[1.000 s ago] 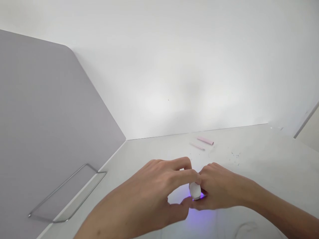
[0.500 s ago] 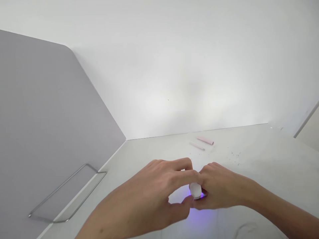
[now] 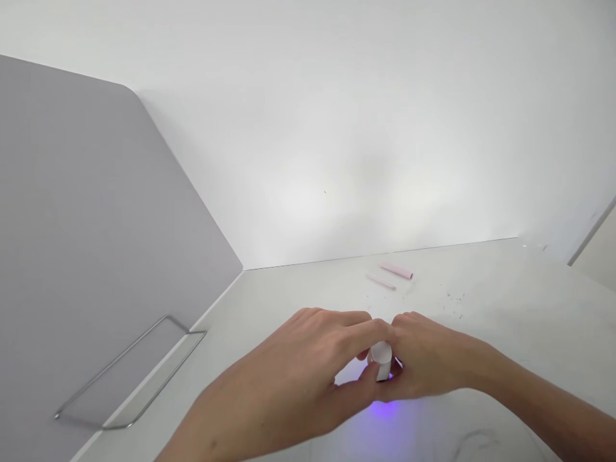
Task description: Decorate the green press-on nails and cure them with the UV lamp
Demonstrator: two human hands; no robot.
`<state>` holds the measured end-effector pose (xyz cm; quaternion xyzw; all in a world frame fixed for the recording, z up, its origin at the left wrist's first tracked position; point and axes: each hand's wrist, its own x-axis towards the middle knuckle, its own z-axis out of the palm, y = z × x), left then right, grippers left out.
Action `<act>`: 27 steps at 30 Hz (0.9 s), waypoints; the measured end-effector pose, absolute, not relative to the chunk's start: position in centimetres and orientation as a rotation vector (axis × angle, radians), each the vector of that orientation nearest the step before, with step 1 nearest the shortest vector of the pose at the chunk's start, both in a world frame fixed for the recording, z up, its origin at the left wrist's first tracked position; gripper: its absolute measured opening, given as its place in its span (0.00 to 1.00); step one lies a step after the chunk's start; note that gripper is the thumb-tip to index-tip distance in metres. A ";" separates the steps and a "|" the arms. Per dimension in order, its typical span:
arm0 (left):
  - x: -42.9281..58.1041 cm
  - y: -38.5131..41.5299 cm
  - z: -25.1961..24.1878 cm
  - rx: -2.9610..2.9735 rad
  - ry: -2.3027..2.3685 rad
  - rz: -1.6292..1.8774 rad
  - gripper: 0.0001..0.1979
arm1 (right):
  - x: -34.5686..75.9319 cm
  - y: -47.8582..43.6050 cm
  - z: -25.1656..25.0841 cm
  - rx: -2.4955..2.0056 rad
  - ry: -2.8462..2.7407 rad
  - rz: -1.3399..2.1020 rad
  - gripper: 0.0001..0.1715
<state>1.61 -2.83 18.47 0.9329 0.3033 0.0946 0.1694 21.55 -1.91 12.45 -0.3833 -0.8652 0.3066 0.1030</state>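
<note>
A small white UV lamp (image 3: 381,353) with a rounded end is held just above the table, and violet light spills from under it. My left hand (image 3: 308,366) pinches it, with the thumb against its near side and the index finger over its top. On the far right side of the lamp, my right hand (image 3: 428,356) is curled closed around it; most of those fingertips are hidden. Beyond the hands lie a pink tube-shaped cap (image 3: 397,270) and a thin pink pen-like stick (image 3: 382,281), side by side.
Small dark crumbs (image 3: 455,298) are scattered on the white tabletop (image 3: 269,292). A bent metal wire frame (image 3: 166,386) stands at the left by a grey panel (image 3: 96,205). A white wall (image 3: 337,141) rises behind the table.
My left thumb and index finger have closed in on the white lamp. The lamp has tilted and shifted slightly up and right, and the violet glow has narrowed.
</note>
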 end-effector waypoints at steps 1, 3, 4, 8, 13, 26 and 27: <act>1.5 -2.8 18.4 2.657 0.862 0.265 0.10 | 21.6 -1.9 12.4 -1.135 -2.555 0.900 0.10; 1.4 -2.9 18.4 2.663 0.851 0.251 0.12 | 21.6 -2.0 12.4 -1.141 -2.552 0.891 0.07; 1.3 -2.9 18.5 2.663 0.841 0.253 0.12 | 21.7 -2.0 12.3 -1.139 -2.550 0.891 0.05; 1.3 -3.0 18.5 2.629 0.838 0.268 0.12 | 21.7 -2.0 11.9 -1.125 -2.571 0.862 0.07; 1.6 -3.1 18.3 2.681 0.986 0.301 0.08 | 21.7 -1.9 11.6 -1.116 -2.612 0.775 0.20; 2.3 -3.0 17.9 2.733 0.968 0.296 0.04 | 21.8 -2.0 12.0 -1.129 -2.581 0.892 0.24; 2.3 -3.0 17.7 2.739 0.982 0.312 0.04 | 21.8 -2.0 12.0 -1.140 -2.571 0.926 0.25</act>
